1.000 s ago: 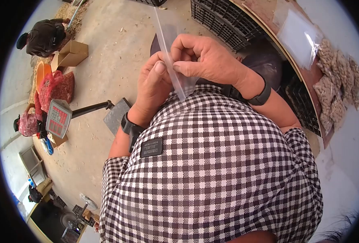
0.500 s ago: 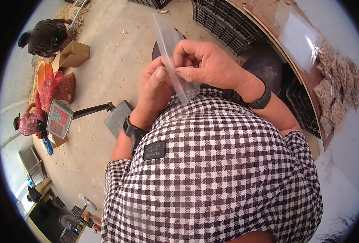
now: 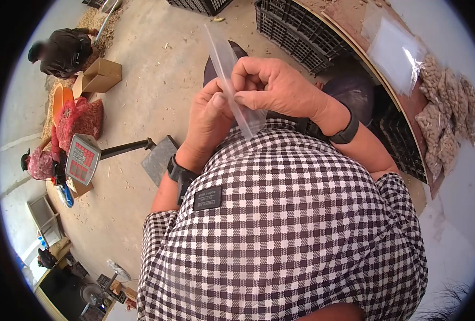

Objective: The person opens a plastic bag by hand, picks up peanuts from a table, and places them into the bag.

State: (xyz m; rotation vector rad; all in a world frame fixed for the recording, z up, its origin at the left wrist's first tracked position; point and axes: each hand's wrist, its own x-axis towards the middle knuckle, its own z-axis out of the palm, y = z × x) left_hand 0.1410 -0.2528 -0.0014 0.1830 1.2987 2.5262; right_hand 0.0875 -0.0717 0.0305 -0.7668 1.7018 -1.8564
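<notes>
A clear, flat plastic bag [image 3: 221,54] is stretched between my two hands, in front of my chest. My left hand [image 3: 207,119] pinches its edge from the left, thumb uppermost. From the other side, my right hand [image 3: 277,90] grips the same edge between thumb and curled fingers. The fingertips of both hands nearly meet at the middle of the bag's long edge. Its upper end sticks up beyond the hands and the lower end hangs near my checked shirt. Nothing shows inside the bag.
To the right, a table [image 3: 358,45] carries a stack of clear plastic bags [image 3: 395,53] and filled bags of brownish pieces [image 3: 447,107]. Black crates [image 3: 296,40] stand below. At left are a scale [image 3: 83,159], a cardboard box [image 3: 102,75], a red mesh sack [image 3: 79,122] and other people.
Both hands keep their pinch on the plastic bag, with only a slight shift. The background has moved a little as my head turned.
</notes>
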